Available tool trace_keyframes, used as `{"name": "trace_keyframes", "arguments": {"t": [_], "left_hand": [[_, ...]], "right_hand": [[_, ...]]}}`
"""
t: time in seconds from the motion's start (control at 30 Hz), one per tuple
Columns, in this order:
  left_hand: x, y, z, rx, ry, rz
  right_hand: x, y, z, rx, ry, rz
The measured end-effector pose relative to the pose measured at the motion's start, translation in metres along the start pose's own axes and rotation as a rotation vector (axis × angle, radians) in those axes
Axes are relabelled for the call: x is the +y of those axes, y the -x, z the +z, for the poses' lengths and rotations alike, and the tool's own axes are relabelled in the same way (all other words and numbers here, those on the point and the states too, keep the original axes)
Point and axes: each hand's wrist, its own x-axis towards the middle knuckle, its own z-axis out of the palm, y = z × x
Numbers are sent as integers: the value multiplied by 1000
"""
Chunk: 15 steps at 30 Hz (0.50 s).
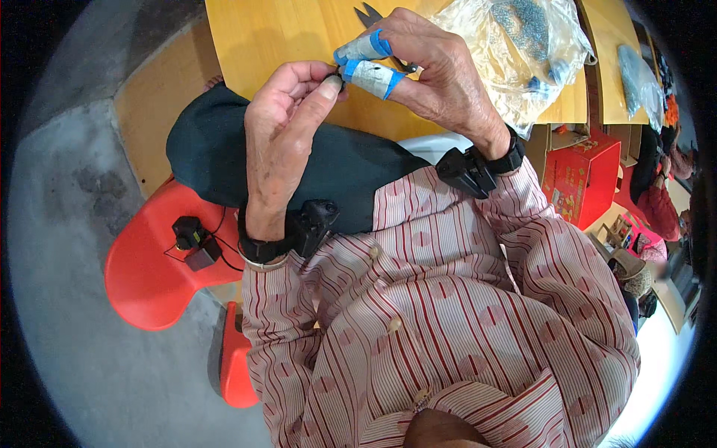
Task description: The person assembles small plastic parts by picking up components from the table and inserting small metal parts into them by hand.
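Observation:
My left hand and my right hand meet above the near edge of the yellow wooden table. Between the left thumb and fingers sits a small dark piece, mostly hidden, its kind unclear. The right thumb and forefinger, both wrapped in blue and whitish tape, pinch at that same piece. Dark scissors lie on the table, partly covered by the right hand. Right of that hand, a crumpled clear plastic bag holds many small bluish pieces.
A red chair stands at left with small black devices and a cable on it. A red printed carton is below the table at right. Another bag lies on the adjoining table; other people sit beyond.

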Motion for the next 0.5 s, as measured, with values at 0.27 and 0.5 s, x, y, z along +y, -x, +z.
{"name": "trace_keyframes", "arguments": {"t": [0.27,0.5], "left_hand": [[0,-1,1,-12,5,-22],[-2,0,2,31,-87,35]], "right_hand": [[5,3,3,42,-21,-25],[-24,-4,-6,-152,-88,517]]}}
